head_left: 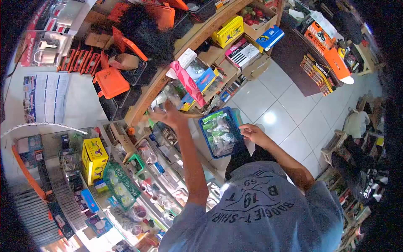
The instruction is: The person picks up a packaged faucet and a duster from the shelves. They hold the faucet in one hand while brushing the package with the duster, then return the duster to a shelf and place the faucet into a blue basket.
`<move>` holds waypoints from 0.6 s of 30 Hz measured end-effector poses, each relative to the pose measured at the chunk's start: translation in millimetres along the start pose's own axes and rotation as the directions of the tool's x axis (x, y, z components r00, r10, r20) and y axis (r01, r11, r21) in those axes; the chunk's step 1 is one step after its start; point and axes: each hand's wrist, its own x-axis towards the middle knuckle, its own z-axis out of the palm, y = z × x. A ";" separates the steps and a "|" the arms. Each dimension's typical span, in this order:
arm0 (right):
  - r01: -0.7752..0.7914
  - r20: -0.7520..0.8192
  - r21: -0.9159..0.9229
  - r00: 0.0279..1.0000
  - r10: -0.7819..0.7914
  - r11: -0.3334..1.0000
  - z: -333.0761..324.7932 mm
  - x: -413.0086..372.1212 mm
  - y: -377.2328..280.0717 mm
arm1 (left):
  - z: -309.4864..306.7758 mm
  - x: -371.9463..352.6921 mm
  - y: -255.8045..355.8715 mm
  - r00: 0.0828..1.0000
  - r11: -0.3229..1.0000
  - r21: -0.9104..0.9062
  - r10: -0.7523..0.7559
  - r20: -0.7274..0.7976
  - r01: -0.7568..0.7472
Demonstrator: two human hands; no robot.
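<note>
My left hand reaches to the lower shelf, its fingers spread and slightly blurred. Just beyond the fingertips lie clear plastic packets. My right hand is closed at the right rim of a blue plastic basket, the fingers bent over its edge. Inside the basket are clear packets with green labels and whitish contents. The basket sits in front of my body, close to my dark trousers.
A wooden shelf edge runs diagonally above my left hand. Beyond it stand a yellow box, a blue 3M box and orange cases. Compartments of small goods lie to the left. White tiled floor extends ahead right.
</note>
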 end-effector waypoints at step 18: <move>0.180 0.103 -0.304 0.982 -0.155 0.936 41.4 75.0 -9.6 | 47.0 40.1 -63.2 0.971 0.885 0.447 0.021 0.237 -0.128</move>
